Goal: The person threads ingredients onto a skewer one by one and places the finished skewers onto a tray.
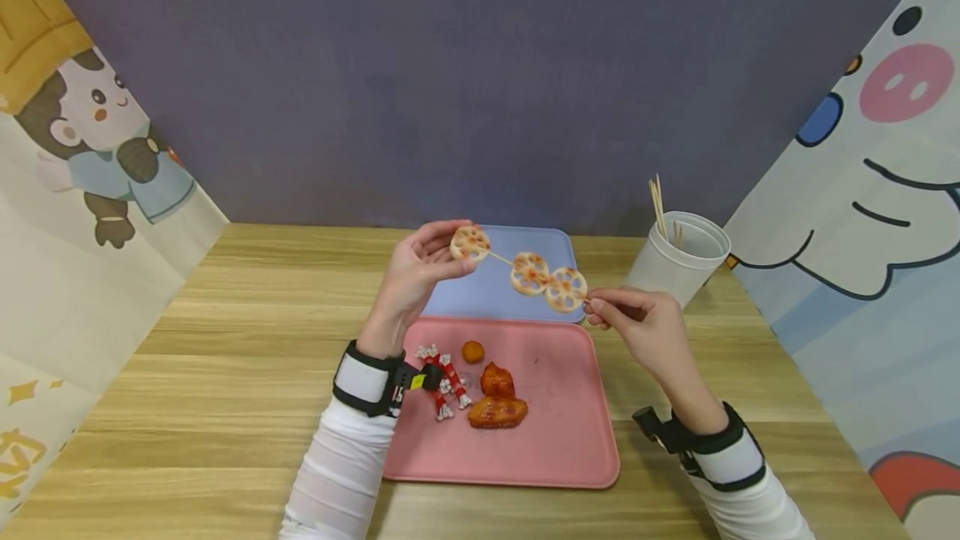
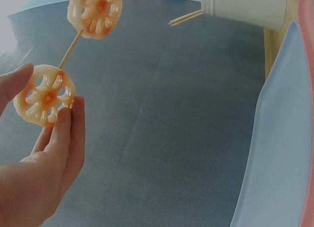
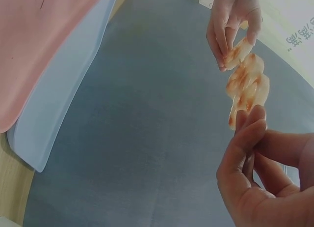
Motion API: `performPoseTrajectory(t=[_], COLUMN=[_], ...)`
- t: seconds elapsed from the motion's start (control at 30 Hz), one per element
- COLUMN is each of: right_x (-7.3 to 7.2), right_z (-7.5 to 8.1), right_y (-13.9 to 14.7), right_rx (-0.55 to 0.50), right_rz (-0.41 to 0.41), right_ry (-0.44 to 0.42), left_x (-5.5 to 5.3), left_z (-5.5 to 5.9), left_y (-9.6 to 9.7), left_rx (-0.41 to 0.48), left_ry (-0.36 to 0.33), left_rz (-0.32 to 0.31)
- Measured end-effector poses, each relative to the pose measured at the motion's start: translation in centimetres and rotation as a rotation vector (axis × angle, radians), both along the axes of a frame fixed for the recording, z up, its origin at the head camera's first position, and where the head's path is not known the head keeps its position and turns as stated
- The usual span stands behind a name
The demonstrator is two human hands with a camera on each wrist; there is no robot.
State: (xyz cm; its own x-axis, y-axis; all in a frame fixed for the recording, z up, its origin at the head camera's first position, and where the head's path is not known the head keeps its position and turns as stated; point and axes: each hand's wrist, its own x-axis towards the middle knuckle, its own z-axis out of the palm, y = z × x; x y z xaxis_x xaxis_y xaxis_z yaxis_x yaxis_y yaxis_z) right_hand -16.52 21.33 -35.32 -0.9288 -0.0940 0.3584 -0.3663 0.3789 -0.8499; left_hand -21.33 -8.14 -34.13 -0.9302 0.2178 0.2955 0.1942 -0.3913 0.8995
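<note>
My left hand (image 1: 416, 273) pinches a browned lotus root slice (image 1: 470, 244) by its edges, between thumb and fingers. That slice sits on the far end of a thin wooden skewer (image 1: 501, 257), also seen in the left wrist view. Two more lotus root slices, a middle one (image 1: 529, 273) and one near the other end (image 1: 566, 289), are threaded close together on it. My right hand (image 1: 641, 319) grips the skewer's near end between thumb and fingertips. Both hands hold the skewer up above the trays.
Below lies a pink tray (image 1: 555, 448) with chicken wing pieces (image 1: 498, 412), a small orange ball (image 1: 472, 352) and red-and-white sticks (image 1: 453, 382). A blue tray (image 1: 495, 302) lies behind it. At the right stands a white cup (image 1: 667, 269) with wooden skewers (image 1: 657, 207).
</note>
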Motion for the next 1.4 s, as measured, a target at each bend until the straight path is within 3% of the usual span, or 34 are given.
performPoseTrajectory(t=[0.33, 0.73, 0.93, 1.4], right_x=[0.1, 0.4, 0.4, 0.5], right_z=[0.2, 0.5, 0.6, 0.7], right_y=[0.0, 0.5, 0.6, 0.3], right_rx=[-0.032, 0.058, 0.100, 0.044], right_rz=[0.046, 0.039, 0.019, 0.032], right_ry=[-0.023, 0.007, 0.026, -0.021], left_x=[-0.1, 0.2, 0.3, 0.1], left_z=[-0.1, 0.2, 0.1, -0.1], left_y=[-0.9, -1.0, -0.5, -0.1], left_rx=[-0.070, -0.147, -0.128, -0.040], left_ry=[0.015, 0.061, 0.042, 0.014], left_rz=[0.004, 0.003, 0.019, 0.012])
